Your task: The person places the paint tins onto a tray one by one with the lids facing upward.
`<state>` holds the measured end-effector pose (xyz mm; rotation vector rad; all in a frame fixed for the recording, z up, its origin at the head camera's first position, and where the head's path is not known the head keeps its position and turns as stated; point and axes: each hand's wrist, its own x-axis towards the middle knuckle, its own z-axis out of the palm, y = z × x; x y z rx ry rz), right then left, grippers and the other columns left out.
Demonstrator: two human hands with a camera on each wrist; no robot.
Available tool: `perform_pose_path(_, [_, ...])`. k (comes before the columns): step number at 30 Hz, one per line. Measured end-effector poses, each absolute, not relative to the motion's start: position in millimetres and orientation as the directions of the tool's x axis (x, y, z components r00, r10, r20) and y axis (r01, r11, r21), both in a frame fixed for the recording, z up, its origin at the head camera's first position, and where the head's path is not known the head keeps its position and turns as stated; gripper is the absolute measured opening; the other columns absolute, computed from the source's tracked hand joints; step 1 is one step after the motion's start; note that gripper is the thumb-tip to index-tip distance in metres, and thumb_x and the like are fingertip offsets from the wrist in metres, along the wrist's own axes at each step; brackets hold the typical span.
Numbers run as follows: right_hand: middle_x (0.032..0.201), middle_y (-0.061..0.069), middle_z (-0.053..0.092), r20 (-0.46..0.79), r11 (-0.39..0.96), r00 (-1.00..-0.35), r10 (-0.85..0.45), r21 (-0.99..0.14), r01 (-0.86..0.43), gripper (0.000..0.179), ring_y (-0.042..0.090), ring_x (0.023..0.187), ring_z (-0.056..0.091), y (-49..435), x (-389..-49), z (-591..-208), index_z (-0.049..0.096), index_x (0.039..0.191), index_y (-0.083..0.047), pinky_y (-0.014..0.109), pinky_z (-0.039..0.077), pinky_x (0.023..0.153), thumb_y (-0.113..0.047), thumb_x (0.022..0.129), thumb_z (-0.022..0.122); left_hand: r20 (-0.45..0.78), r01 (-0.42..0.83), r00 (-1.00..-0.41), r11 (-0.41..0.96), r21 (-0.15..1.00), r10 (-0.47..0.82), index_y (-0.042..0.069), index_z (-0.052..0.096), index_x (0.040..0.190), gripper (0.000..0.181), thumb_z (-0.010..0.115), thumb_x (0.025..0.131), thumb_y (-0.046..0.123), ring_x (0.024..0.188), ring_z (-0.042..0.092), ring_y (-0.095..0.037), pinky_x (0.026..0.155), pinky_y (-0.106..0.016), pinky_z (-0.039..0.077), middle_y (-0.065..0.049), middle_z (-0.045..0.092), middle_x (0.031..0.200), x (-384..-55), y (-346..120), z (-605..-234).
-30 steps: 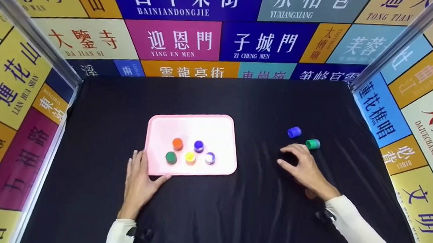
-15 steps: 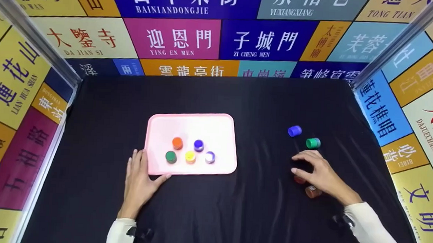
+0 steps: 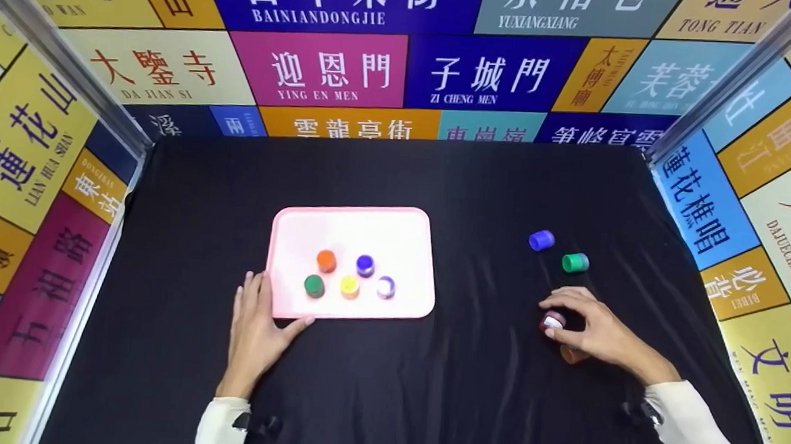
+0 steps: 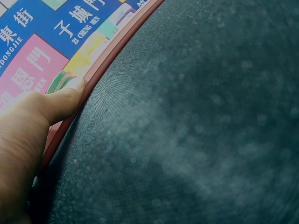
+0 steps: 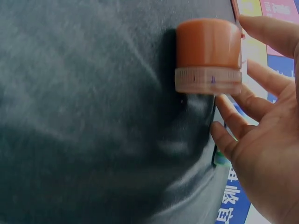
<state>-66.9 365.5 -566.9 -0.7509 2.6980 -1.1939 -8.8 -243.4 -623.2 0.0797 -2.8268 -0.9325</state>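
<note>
My right hand [image 3: 596,334] pinches a small dark red paint pot [image 3: 552,322] with a whitish end, between thumb and fingertips, low over the black cloth. Under that hand an orange-brown paint pot [image 5: 208,49] with a clear ribbed lid lies on its side; it blocks most of the red pot in the right wrist view. Along the near left corner of a pink tray [image 3: 402,232] rests my left hand [image 3: 257,340], its fingers straight at the left side and its thumb [image 4: 67,100] on the front rim.
Standing on the tray are orange [image 3: 326,261], purple [image 3: 365,266], dark green [image 3: 314,286], yellow [image 3: 349,287] and whitish [image 3: 385,287] pots. Beyond my right hand lie a blue pot [image 3: 541,240] and a green pot [image 3: 575,262]. Printed panels [image 3: 335,73] wall the table in.
My right hand has moved right and toward me, from beside the green pot to the red pot, which it has taken hold of and turned. The left hand and tray have stayed put.
</note>
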Motion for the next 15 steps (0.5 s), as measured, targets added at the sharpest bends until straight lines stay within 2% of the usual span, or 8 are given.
perform_pose_path(4, [0.134, 0.016, 0.069, 0.100, 0.562, -0.876, -0.472, -0.731, -0.386, 0.047, 0.009, 0.128, 0.054, 370.5, -64.1, -565.8, 0.080, 0.127, -0.009, 0.004, 0.035, 0.105, -0.003, 0.083, 0.094, 0.142, 0.004, -0.985, 0.807, 0.591, -0.099, -0.003, 0.030, 0.171, 0.124, 0.094, 0.082, 0.055, 0.168, 0.016, -0.045, 0.138, -0.060, 0.009, -0.029, 0.032, 0.174, -9.3, -244.1, -623.6])
perform_pose_path(12, [0.132, 0.019, 0.070, 0.143, 0.494, -0.847, -0.511, -0.758, -0.426, 0.050, 0.025, 0.132, 0.054, 374.7, -63.2, -566.6, 0.079, 0.127, -0.005, 0.007, 0.036, 0.110, 0.002, 0.080, 0.094, 0.167, 0.021, -0.981, 0.810, 0.586, -0.095, -0.005, 0.031, 0.170, 0.124, 0.094, 0.082, 0.055, 0.167, 0.018, -0.047, 0.138, -0.060, 0.010, -0.030, 0.034, 0.172, -10.2, -244.4, -624.8])
perform_pose_path(15, [0.133, 0.021, 0.068, 0.130, 0.497, -0.847, -0.515, -0.760, -0.419, 0.051, 0.022, 0.133, 0.053, 376.5, -63.3, -567.3, 0.079, 0.128, -0.004, 0.007, 0.035, 0.109, 0.002, 0.080, 0.093, 0.188, 0.039, -0.978, 0.811, 0.584, -0.088, -0.005, 0.032, 0.169, 0.124, 0.095, 0.081, 0.054, 0.167, 0.019, -0.048, 0.138, -0.060, 0.010, -0.031, 0.036, 0.171, -10.2, -243.8, -625.5])
